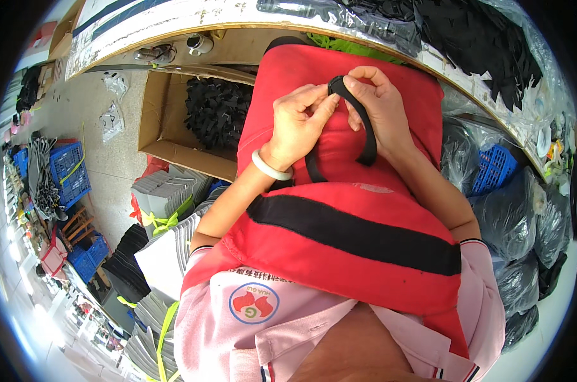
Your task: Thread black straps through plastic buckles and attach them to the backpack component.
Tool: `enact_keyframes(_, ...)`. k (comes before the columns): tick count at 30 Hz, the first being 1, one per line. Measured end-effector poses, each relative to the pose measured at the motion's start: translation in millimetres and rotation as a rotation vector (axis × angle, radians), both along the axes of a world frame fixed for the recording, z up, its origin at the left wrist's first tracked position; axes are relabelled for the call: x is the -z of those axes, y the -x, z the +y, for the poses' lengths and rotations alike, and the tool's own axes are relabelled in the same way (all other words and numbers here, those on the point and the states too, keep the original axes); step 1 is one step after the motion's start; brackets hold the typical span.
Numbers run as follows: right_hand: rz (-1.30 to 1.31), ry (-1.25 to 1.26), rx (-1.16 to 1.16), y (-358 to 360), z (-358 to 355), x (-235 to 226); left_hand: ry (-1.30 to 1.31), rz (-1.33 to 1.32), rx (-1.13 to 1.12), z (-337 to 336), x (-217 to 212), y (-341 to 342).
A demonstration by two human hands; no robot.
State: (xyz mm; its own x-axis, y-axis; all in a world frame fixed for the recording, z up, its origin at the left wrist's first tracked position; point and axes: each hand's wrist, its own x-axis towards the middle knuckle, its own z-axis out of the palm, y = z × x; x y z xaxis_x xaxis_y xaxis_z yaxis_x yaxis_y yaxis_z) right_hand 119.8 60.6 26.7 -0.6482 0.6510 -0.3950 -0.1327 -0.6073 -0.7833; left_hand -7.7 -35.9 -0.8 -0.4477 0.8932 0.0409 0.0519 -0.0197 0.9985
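A narrow black strap (368, 143) is held up over my lap, with its ends hanging toward my body. My left hand (296, 124) pinches it from the left between thumb and fingertips. On the other side, my right hand (384, 109) grips it with thumb and fingers closed near the top. A small dark part (336, 85) sits at the top of the strap between both hands; whether it is a buckle or a fold I cannot tell. Beneath the hands lies the red apron (339, 216) with a black band.
A worktable (237, 14) spans the far side, bearing a pile of black strips (473, 44). An open cardboard box (158, 118) with many black pieces stands to the left. Tied stacks of grey sheets (167, 191) lie nearby. Dark plastic bags (508, 210) and a blue basket (494, 169) crowd the right.
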Motion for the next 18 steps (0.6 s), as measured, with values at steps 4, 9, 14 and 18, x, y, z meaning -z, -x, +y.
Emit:
enact_keyframes(4,-0.016,-0.036,0.005,-0.1,0.8,3.3,-0.024,0.151,-0.020,-0.1,-1.9,-0.4)
enact_keyframes(9,-0.025,-0.030,0.000,0.6,0.5,5.7,-0.007,0.389,0.033,-3.2,-2.3,4.1)
enact_keyframes(14,-0.100,-0.085,-0.144,-3.3,5.8,5.6,0.042,0.429,0.052,-1.8,-2.9,7.3)
enact_keyframes(18,-0.208,-0.135,-0.296,-20.7,1.2,-0.1,-0.027,0.427,0.060,-5.1,0.4,10.0)
